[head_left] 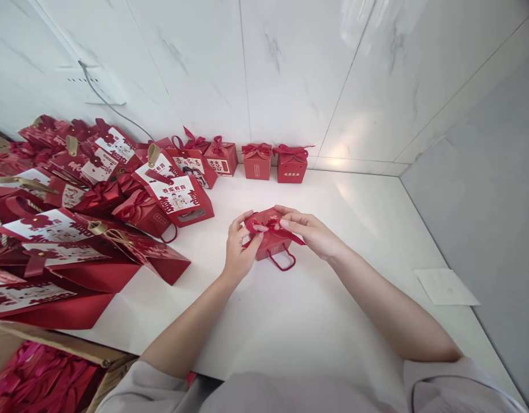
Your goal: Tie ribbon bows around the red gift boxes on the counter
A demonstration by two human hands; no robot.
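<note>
We appear to be at the bow-dressing step: the ribbon point(273, 225) is crossed over the top of a small red box point(267, 250), and our fingers work right at its knot. As we judge it, the next move calls for an even pull on both sides, gentle enough that the loops come level and the folded top stays uncreased. If we tug harder on one side, the bow could twist or slip loose.

Taking the box as the centre of our clock, our left hand point(241, 244) sits at nine, with thumb and forefinger closed in a pinch on the ribbon. Our right hand point(313, 232) comes in from three, its thumb and fingers narrow beside the knot; we cannot tell whether they grip the ribbon or only steady it.

The box stands on the white tabletop point(328, 310), between our hands. It looks like stiff card, with gold print on the top, partly hidden by our fingers. One ribbon tail pokes out towards four o'clock, and a dark red cord handle point(283, 269) hangs in a loop at about five. Two tied boxes point(275, 164) stand apart from it, near twelve, by the wall.
</note>
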